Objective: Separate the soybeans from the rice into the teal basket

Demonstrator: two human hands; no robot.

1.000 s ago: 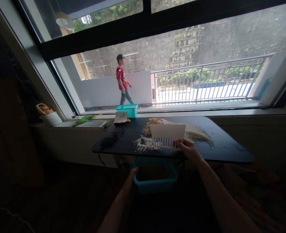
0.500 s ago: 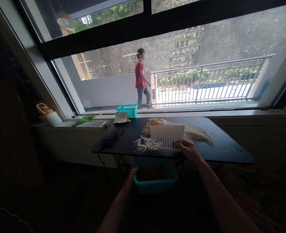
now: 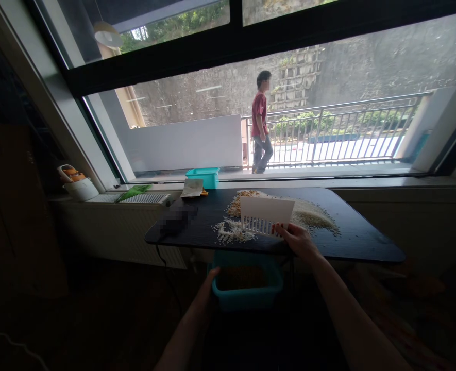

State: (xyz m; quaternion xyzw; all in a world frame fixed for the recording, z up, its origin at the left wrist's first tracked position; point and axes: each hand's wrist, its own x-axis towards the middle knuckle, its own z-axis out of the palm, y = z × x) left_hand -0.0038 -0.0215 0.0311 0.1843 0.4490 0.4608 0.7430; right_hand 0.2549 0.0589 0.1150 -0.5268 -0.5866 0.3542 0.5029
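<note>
My right hand (image 3: 298, 240) grips the lower right corner of a white slotted scraper (image 3: 266, 215). The scraper stands upright on the black table (image 3: 362, 239), its teeth touching a small heap of white grains (image 3: 231, 231). Behind the scraper lie a brownish grain pile (image 3: 241, 200) and a wider pale pile (image 3: 315, 215). My left hand (image 3: 209, 285) holds the left rim of a teal tub (image 3: 247, 296) below the table's front edge. Brown grains lie inside the tub. Its fingers are mostly hidden in the dark.
A second teal tub (image 3: 203, 176) and a paper packet (image 3: 192, 187) stand at the table's far left. A blurred dark object (image 3: 178, 220) lies on the left of the table. A white pot (image 3: 79, 186) sits on the sill. Outside the window a person (image 3: 260, 129) walks along the balcony.
The person outside has walked to the right along the balcony. The scraper has tilted slightly and moved a little away from me. My left hand and the tub have stayed in place.
</note>
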